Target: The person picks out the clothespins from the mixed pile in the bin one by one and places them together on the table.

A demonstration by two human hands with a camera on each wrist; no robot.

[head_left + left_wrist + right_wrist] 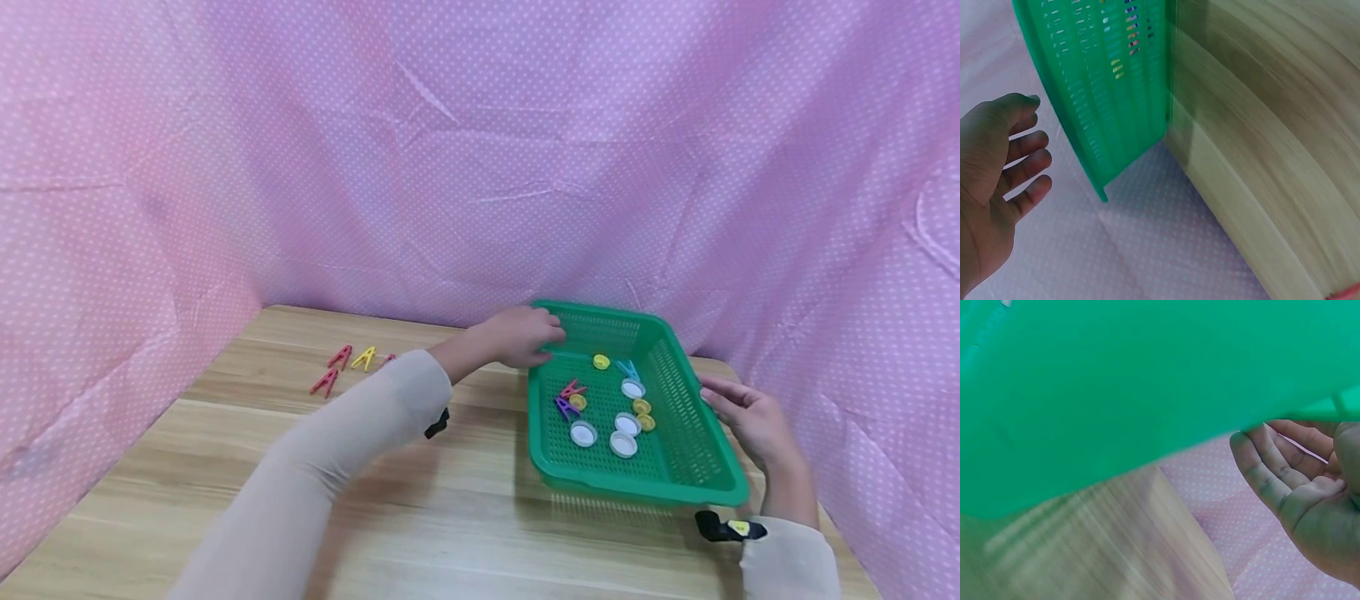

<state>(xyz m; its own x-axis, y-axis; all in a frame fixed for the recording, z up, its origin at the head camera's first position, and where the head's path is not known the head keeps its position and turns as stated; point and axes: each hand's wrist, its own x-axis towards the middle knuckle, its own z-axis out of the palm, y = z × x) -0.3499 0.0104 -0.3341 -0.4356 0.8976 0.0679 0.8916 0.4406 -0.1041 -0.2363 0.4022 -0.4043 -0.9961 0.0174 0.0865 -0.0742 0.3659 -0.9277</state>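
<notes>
A green plastic basket (637, 487) stands on the wooden table. My left hand (521, 337) is at its back left rim with loosely bent fingers; the left wrist view shows this hand (1007, 162) a little apart from the basket wall (1104, 106). On the other side, my right hand (753, 421) has its fingertips at the right rim. Nearly straight fingers (1266, 465) reach up to the rim in the right wrist view, where the green wall covers some tips. Inside lie white lids (623, 444), yellow caps (601, 362), and red, purple (567, 407) and blue clothespins (628, 369).
Left of the basket, red clothespins (325, 382) and a yellow clothespin (364, 358) lie on the table (450, 533). Another one is partly hidden by my left sleeve. A pink dotted cloth (480, 167) hangs behind and beside the table.
</notes>
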